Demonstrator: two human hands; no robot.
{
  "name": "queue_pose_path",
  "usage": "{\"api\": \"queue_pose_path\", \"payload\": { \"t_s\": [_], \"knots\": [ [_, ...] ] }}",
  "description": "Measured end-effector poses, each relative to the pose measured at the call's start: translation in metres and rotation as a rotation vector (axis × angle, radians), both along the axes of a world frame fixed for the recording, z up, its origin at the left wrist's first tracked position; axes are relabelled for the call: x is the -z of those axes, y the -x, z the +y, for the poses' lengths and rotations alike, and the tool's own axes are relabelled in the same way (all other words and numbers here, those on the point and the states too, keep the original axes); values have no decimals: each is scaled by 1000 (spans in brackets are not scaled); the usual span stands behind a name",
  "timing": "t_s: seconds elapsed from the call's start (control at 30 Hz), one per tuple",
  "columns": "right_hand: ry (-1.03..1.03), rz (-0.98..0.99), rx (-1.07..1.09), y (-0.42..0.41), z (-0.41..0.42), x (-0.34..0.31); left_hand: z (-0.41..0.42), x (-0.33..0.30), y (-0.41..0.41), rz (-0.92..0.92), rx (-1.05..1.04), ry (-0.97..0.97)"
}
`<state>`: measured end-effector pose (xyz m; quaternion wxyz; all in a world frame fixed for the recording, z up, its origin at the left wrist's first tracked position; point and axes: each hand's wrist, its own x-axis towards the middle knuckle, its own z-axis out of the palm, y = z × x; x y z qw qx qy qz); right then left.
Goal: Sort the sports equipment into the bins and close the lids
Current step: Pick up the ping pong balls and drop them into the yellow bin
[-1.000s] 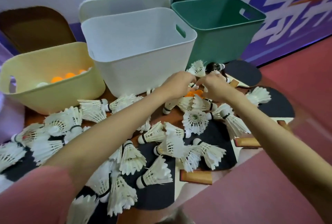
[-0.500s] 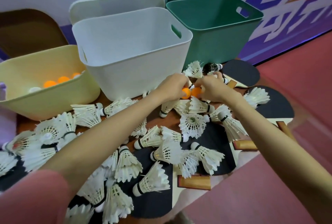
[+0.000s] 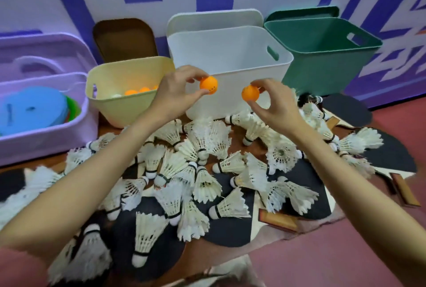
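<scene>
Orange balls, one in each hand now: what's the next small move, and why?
Probably carry both to the left and drop them in the yellow bin. The left hand pinches one orange ball and the right hand the other, both in front of the white bin; the yellow bin already holds orange balls.

four open plastic bins stand in a row along the wall: lilac bin (image 3: 46,139) leftmost, then pale yellow bin (image 3: 129,102), white bin (image 3: 230,60), dark green bin (image 3: 322,65) rightmost. a lid leans behind each. before them white feather shuttlecocks (image 3: 202,185) lie heaped over black-faced table tennis paddles (image 3: 230,229). orange ping-pong balls (image 3: 138,90) sit in the yellow bin.
</scene>
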<state>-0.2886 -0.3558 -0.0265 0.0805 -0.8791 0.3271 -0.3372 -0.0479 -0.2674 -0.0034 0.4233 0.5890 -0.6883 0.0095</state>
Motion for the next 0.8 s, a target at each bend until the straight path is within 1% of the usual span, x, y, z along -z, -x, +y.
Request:
{"api": "queue_pose_path", "payload": {
  "t_s": [0.1,0.2,0.3,0.4,0.5,0.6,0.7,0.8],
  "knots": [
    [29,-9,-112,-39,19,-5,24,0,-30,7,-120,7],
    [109,-13,-183,-84,30,-10,41,-2,-64,31,-293,7],
    [152,8,-203,-133,33,-19,51,-2,-101,73,-431,5],
    [161,44,-197,-179,33,-27,52,-1,-134,92,-515,-53],
    [138,112,-191,-214,27,-30,47,1,-153,83,-563,-116],
    [102,158,-180,-229,25,-28,44,4,-160,46,-574,-115],
    [118,131,-200,-217,30,-26,42,8,-149,24,-528,-71],
    [156,122,-242,-182,33,-23,40,11,-126,16,-449,-29]
  ]
}}
